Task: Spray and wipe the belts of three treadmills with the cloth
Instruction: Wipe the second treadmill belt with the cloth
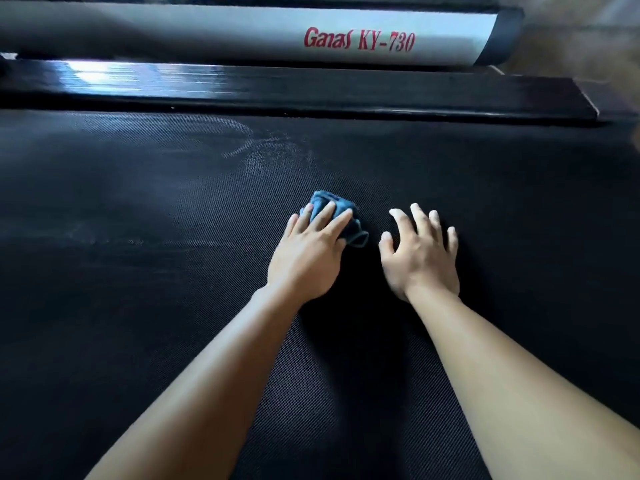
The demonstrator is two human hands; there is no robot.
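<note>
A black textured treadmill belt [138, 306] fills most of the head view. My left hand [308, 254] presses a bunched blue cloth [332, 204] flat on the belt near the middle; the cloth pokes out past my fingers. My right hand [420, 252] rests just to its right, fingers spread on the belt, holding nothing. Pale wet streaks [263, 150] mark the belt beyond the cloth. No spray bottle is in view.
A glossy black side rail [277, 88] runs along the belt's far edge. Behind it lies a silver side cover [242, 32] with red lettering "Ganas KY-730" and a black end cap [502, 36]. Brownish floor [588, 46] shows at the top right.
</note>
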